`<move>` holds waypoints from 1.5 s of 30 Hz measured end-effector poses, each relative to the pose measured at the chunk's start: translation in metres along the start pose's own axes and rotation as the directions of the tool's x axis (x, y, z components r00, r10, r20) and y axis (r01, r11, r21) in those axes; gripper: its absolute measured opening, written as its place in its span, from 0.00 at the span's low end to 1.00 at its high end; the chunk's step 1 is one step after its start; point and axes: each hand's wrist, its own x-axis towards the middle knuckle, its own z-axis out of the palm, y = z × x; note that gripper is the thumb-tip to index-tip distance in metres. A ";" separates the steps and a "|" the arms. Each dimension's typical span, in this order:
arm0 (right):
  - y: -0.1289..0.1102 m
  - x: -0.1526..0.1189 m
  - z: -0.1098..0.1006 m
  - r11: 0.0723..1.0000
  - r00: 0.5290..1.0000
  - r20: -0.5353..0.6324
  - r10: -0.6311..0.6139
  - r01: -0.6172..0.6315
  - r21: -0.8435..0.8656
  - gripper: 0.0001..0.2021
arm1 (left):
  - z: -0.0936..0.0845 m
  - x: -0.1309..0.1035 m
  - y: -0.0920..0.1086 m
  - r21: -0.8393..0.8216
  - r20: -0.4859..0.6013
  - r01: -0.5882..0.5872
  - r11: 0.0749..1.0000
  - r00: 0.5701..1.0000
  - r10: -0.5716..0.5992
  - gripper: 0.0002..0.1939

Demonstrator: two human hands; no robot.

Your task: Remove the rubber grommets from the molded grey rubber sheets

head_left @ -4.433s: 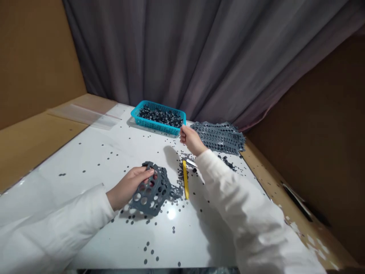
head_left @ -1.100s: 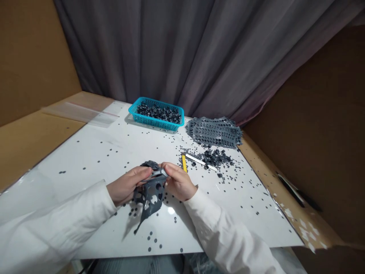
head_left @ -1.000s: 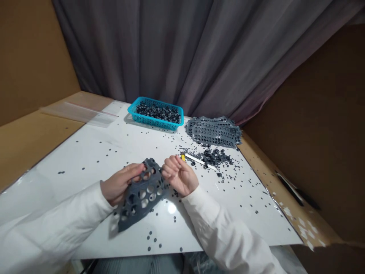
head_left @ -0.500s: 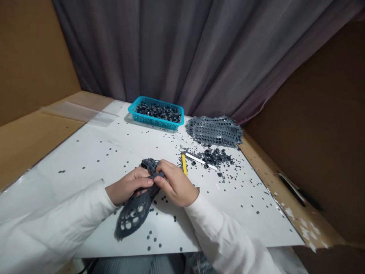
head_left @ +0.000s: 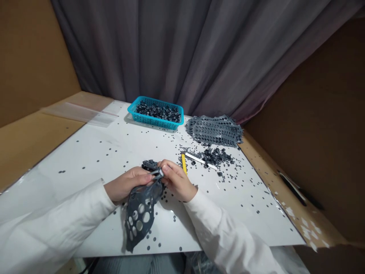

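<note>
A dark grey, flexible sheet with rows of round holes (head_left: 142, 213) hangs folded between my two hands, low over the front of the white table. My left hand (head_left: 127, 183) is closed on its upper left part, thumb on top. My right hand (head_left: 177, 180) pinches the sheet's upper right part, where a pale, stretched bit shows between the fingertips. The sheet's lower half droops toward the table's front edge. Part of the sheet behind my fingers is hidden.
Behind stands a blue basket (head_left: 155, 122) of small dark pieces. To its right lie stacked perforated sheets (head_left: 215, 131) and a pile of dark bits (head_left: 217, 156). A yellow stick (head_left: 184, 163) and a white stick (head_left: 199, 160) lie nearby. Small discs are scattered over the table (head_left: 94, 163).
The sheet's lower part has swung right and now hangs more steeply, with its holes facing me more. My right fingers have shifted their pinch, and a pale stretched bit now shows there.
</note>
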 end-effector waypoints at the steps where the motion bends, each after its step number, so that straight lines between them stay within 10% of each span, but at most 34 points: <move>1: 0.000 0.002 -0.001 0.996 1.000 -0.026 0.004 -0.002 0.094 0.18 | 0.000 -0.001 0.001 -0.021 -0.005 0.009 1.000 1.000 -0.009 0.25; 5: -0.006 0.008 -0.009 0.909 0.989 -0.146 -0.021 0.080 0.410 0.18 | -0.001 -0.005 0.008 -0.074 -0.033 -0.012 0.997 0.999 0.009 0.23; 11: -0.013 0.011 -0.012 0.901 0.985 -0.171 -0.031 0.102 0.423 0.14 | -0.002 0.000 0.009 0.125 0.013 -0.203 0.971 0.979 0.203 0.18; 16: -0.017 0.010 -0.023 0.868 0.957 -0.286 0.039 0.110 0.485 0.13 | -0.002 0.007 0.005 0.007 -0.369 -0.273 0.962 0.893 0.256 0.09; 20: -0.010 0.013 -0.039 0.774 0.869 -0.380 0.316 -0.005 0.633 0.12 | -0.005 0.012 0.006 -0.276 -0.630 -0.285 0.918 0.775 0.051 0.06; 24: 0.001 0.016 -0.052 0.699 0.772 -0.399 0.494 -0.080 0.711 0.06 | -0.001 0.012 0.007 -0.399 -0.524 -0.124 0.909 0.844 -0.115 0.06; 34: -0.007 0.013 -0.059 0.711 0.770 -0.429 0.473 -0.046 0.701 0.03 | 0.007 0.009 0.004 -0.359 -0.346 0.083 0.930 0.913 -0.215 0.05; 40: -0.011 0.007 -0.034 0.988 0.877 -0.455 0.152 -0.120 0.099 0.12 | 0.009 0.008 0.004 -0.042 -0.358 0.082 0.996 0.929 -0.091 0.10; 45: -0.012 -0.002 -0.014 0.772 0.970 -0.197 -0.140 -0.018 -0.636 0.10 | 0.008 0.007 0.001 0.157 -0.327 0.021 0.987 0.945 0.032 0.10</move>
